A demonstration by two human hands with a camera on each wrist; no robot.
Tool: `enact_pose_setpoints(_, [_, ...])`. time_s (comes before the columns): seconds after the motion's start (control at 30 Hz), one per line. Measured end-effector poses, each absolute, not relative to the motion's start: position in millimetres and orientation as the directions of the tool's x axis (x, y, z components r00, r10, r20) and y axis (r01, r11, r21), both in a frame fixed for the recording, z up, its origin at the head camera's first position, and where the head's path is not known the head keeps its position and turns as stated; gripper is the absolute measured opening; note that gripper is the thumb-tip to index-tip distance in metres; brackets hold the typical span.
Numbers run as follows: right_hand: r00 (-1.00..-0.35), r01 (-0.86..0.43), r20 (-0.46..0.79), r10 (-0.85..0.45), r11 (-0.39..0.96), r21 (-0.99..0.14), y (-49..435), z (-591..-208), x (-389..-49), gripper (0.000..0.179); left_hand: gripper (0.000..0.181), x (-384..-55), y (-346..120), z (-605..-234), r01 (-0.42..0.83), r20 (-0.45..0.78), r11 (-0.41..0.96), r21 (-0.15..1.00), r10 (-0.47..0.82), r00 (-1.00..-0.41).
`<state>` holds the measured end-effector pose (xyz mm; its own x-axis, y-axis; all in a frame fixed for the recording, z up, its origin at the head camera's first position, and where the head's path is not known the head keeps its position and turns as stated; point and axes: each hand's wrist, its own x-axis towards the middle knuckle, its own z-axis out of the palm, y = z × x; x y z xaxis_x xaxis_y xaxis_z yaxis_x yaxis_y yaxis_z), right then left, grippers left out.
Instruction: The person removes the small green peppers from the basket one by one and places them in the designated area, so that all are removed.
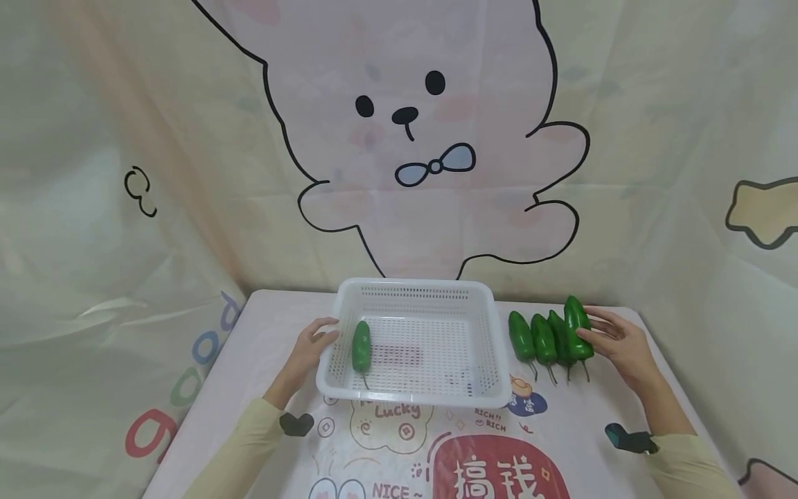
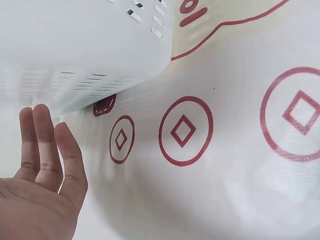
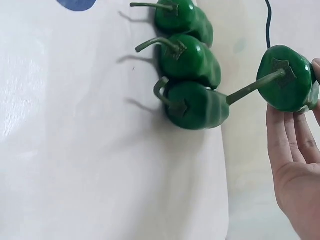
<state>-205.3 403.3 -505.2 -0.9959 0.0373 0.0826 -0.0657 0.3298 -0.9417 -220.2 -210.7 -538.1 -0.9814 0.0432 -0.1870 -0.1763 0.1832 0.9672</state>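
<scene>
My right hand (image 1: 626, 344) holds a green pepper (image 1: 576, 326) between thumb and fingers. In the right wrist view this pepper (image 3: 286, 79) is raised clear of the table, its stem facing the camera. Beside it, three more green peppers lie in a row on the table: a left one (image 1: 521, 335), a middle one (image 1: 544, 339) and a right one (image 1: 557, 337), partly covered by the held pepper. My left hand (image 1: 309, 352) is at the left rim of a white plastic basket (image 1: 501, 346), its fingers (image 2: 44, 135) extended by the basket wall. One green pepper (image 1: 361, 346) lies inside, at the left.
The table (image 1: 586, 443) has a cover printed with drawings and lettering. A curtain (image 1: 405, 229) with a cartoon bear hangs right behind the basket, and more printed cloth (image 1: 93, 312) closes in both sides.
</scene>
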Motion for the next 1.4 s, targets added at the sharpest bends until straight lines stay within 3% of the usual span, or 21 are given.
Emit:
enact_pose_setpoints(0.17, [-0.997,-0.034,0.054,0.053,0.315,-0.948,412,-512,-207,0.059,0.048,-221,-211,-539,-0.172,-0.184,0.187,0.967,0.047,-0.982])
enact_pose_setpoints(0.4, [-0.998,0.011,-0.002,0.059,0.156,-0.988,435,-528,-221,0.054,0.049,-220,-210,-538,-0.173,-0.185,0.188,0.967,0.049,-0.981])
enact_pose_setpoints(0.77, [-0.992,0.126,-0.119,0.041,0.399,-0.908,453,-549,-233,0.068,0.048,-220,-209,-538,-0.183,-0.194,0.186,0.965,0.043,-0.98])
enact_pose_setpoints(1.4, [-0.986,0.145,-0.165,0.017,0.568,-0.81,447,-558,-238,0.079,0.049,-220,-210,-539,-0.175,-0.186,0.186,0.967,0.044,-0.982])
